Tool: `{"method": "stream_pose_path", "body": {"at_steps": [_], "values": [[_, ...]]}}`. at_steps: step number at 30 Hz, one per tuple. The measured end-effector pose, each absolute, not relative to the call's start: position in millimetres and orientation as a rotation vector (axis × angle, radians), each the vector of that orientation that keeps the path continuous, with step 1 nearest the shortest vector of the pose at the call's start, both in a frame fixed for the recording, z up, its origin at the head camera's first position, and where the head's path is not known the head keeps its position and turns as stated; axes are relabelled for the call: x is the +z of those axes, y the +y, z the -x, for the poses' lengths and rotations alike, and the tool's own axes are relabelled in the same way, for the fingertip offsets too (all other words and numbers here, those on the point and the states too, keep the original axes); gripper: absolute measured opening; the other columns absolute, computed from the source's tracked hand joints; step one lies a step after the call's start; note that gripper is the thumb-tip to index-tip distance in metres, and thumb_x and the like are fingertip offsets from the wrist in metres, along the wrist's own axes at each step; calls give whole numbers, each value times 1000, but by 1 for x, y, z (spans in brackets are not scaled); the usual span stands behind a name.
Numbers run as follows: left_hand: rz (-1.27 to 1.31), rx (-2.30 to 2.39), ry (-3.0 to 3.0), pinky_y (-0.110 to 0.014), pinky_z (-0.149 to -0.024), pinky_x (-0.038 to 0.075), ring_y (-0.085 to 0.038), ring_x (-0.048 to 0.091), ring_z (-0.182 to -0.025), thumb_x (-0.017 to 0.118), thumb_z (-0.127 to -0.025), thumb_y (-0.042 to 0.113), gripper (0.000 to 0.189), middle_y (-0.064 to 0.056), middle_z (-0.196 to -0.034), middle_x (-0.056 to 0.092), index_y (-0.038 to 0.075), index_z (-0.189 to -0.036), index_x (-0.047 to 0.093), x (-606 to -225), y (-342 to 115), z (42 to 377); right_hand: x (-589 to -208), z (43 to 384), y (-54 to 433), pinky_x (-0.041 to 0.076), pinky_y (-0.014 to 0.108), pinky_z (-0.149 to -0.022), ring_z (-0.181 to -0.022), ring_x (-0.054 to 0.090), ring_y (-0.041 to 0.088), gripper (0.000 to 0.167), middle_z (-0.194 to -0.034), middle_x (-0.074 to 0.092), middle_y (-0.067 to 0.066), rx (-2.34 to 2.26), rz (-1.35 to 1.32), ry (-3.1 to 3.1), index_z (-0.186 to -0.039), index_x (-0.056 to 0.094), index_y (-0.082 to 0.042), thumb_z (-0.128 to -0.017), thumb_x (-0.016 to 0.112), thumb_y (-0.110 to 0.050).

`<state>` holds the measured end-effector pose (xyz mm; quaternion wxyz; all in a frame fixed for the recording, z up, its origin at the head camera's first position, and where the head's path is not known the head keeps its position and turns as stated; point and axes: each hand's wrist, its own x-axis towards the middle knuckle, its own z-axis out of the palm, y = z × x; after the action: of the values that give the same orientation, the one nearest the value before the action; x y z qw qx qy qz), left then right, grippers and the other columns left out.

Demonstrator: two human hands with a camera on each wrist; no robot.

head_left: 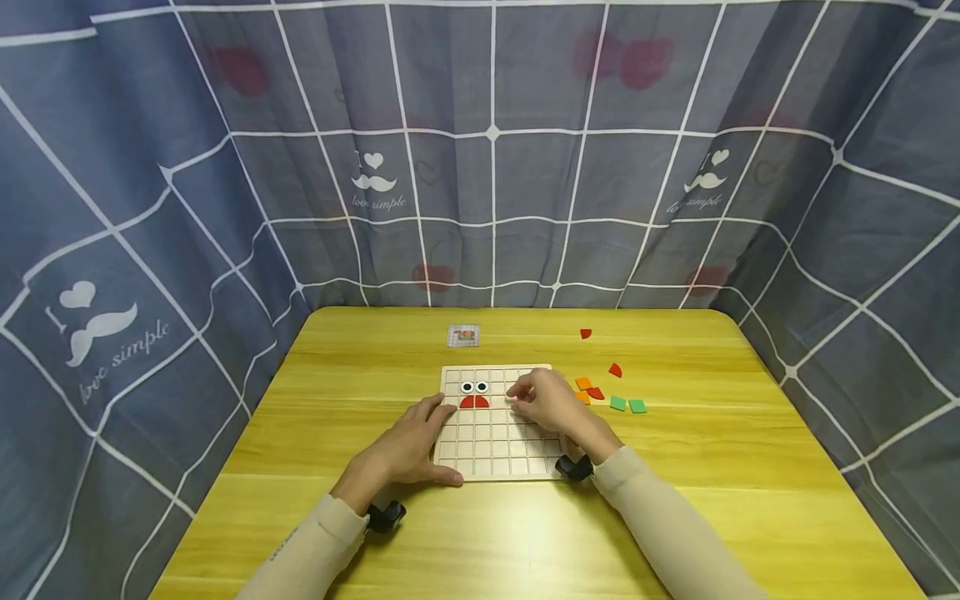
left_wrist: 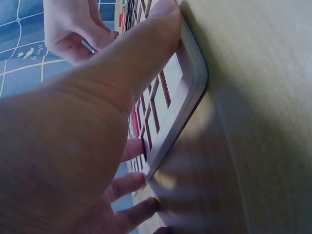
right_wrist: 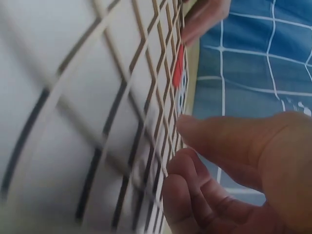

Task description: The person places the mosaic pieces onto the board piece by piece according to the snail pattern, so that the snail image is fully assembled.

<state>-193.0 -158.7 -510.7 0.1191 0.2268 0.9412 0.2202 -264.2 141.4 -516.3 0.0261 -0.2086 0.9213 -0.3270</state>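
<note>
A pale grid board (head_left: 491,448) lies flat on the table. My left hand (head_left: 405,446) rests at its left side with spread fingers, the thumb (left_wrist: 163,9) on the board's near edge. Two round eye pieces (head_left: 474,387) sit side by side in upper cells. Directly below them are two red quarter-circle pieces (head_left: 474,402). Over the board's upper right part, my right hand (head_left: 546,400) has thumb and fingertips drawn together. A small pale piece (left_wrist: 89,47) appears pinched there; its kind is hard to make out.
Right of the board lie orange squares (head_left: 583,383), green squares (head_left: 637,407) and loose red quarter-circles (head_left: 615,369), one farther back (head_left: 586,333). Behind the board is a small picture card (head_left: 462,336). A blue checked curtain (head_left: 495,175) surrounds the wooden table (head_left: 360,358).
</note>
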Motion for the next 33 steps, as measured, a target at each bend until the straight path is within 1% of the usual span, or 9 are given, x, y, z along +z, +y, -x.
{"method": "stream_pose_path", "body": {"at_steps": [5,11,14,18,21,25,33], "values": [[-665,639,2755,-74,-133,43,-57,39,-169,104,-84,58,123,-31,-187,31,3,-175,43,-513,-160,194,-514,263,171,54,30,-77,-82,66,13,20,-100,82,4,-992,625,2833,-119,90,-6,-99,89,-6],[-666,641,2752,-73,-134,43,-56,38,-170,104,-84,59,123,-31,-187,30,3,-176,43,-514,-160,194,-516,264,211,52,27,-72,-77,62,11,28,-109,79,9,-958,652,2817,-126,89,-7,-98,89,-5],[-658,643,2754,-73,-134,43,-56,39,-170,104,-84,59,124,-30,-188,31,4,-176,43,-514,-160,194,-517,265,229,51,26,-74,-80,60,11,32,-109,78,10,-921,703,2824,-129,88,-7,-97,87,-3],[-651,642,2754,-74,-134,43,-56,39,-170,104,-84,59,124,-29,-188,31,4,-176,43,-514,-160,194,-521,265,247,54,25,-78,-86,61,12,35,-111,74,11,-917,756,2804,-132,87,-6,-98,82,3],[-651,635,2754,-74,-134,43,-56,38,-170,104,-84,59,124,-29,-188,30,4,-176,43,-514,-161,194,-524,265,253,55,24,-80,-89,62,12,36,-116,74,13,-938,774,2781,-131,86,-5,-97,80,5],[-658,627,2757,-73,-134,43,-56,38,-170,104,-84,60,124,-30,-188,30,3,-176,43,-514,-161,194,-526,265,257,55,24,-80,-89,61,12,35,-120,74,13,-940,775,2763,-129,87,-7,-96,81,3],[-664,623,2763,-73,-134,43,-56,39,-170,104,-84,61,124,-30,-188,31,3,-176,43,-515,-160,194,-527,263,259,55,24,-82,-92,62,15,27,-118,72,11,-948,742,2748,-124,89,-10,-99,87,-2]]}}
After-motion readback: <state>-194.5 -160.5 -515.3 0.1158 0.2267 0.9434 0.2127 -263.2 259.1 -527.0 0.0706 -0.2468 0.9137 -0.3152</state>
